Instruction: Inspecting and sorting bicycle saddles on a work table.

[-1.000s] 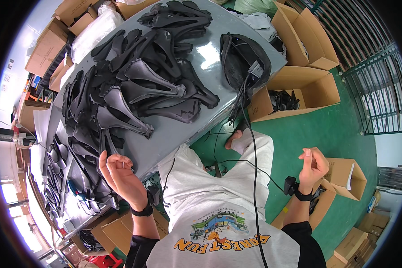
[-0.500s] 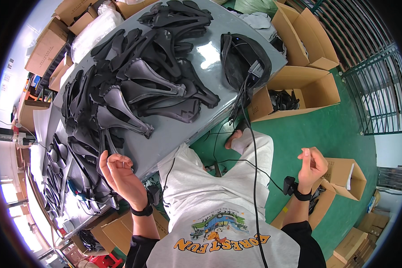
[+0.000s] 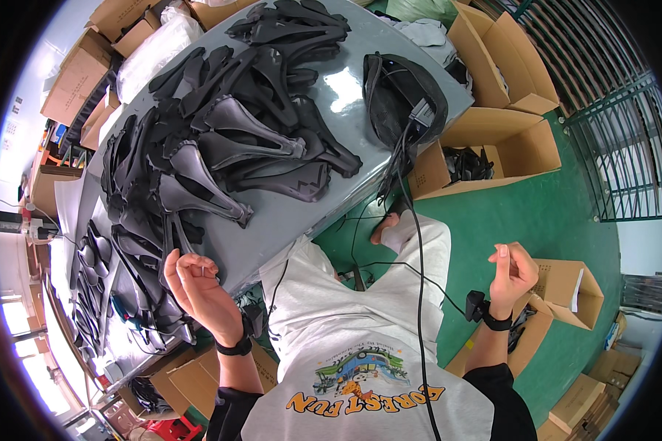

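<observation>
My left hand [image 3: 198, 288] is raised beside the near edge of the grey table [image 3: 237, 259]. Its fingers are loosely bent and apart, holding nothing. Out to the right, over the green floor, my right hand [image 3: 513, 270] hovers with its fingers curled in and the thumb up; nothing shows in it. Each wrist wears a black strap with a small device. A big heap of black bicycle saddle shells [image 3: 250, 136] covers the table's left and far part, with the nearest ones just beyond my left fingertips. A black mesh pouch [image 3: 401, 95] with cables sits at the table's right edge.
An open cardboard box [image 3: 529, 151] with black parts stands right of the table; another box [image 3: 570, 294] is beside my right hand. A black cable [image 3: 420, 309] hangs down across my lap. More black parts [image 3: 95, 294] lie on a surface at far left. Metal racks [image 3: 625, 125] stand at right.
</observation>
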`<state>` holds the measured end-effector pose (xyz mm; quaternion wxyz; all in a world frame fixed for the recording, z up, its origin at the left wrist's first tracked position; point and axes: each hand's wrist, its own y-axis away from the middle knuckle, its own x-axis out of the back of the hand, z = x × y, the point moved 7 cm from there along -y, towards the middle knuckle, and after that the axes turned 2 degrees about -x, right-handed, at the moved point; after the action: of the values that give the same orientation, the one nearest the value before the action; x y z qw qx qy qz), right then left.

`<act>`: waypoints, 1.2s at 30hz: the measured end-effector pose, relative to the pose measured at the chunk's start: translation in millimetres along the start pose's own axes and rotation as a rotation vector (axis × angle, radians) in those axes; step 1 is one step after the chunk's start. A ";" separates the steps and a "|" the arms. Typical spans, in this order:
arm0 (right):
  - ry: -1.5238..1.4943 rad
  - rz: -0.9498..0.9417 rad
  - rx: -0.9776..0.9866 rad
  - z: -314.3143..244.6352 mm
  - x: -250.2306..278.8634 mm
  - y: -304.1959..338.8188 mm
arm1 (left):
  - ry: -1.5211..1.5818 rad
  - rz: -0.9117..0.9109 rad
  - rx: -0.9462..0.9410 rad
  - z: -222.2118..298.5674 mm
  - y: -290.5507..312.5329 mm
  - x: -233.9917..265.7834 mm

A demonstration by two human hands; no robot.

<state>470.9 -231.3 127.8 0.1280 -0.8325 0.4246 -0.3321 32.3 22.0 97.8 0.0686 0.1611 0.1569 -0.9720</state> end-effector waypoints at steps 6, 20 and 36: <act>0.009 -0.002 -0.013 -1.0 -1.6 -0.2 | 0.031 0.000 0.007 -0.5 -0.2 -2.0; 0.004 0.045 -0.073 2.0 -5.5 0.4 | 0.032 0.007 0.021 -8.1 -1.0 -1.9; 0.665 -0.866 -0.854 320.9 -121.5 186.5 | -0.618 -0.144 0.132 -145.3 -10.1 24.2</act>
<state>516.4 -270.4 -258.2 -0.4920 -0.7584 0.1646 -0.3945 50.1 77.1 -38.1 0.0335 -0.1492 0.0761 -0.9853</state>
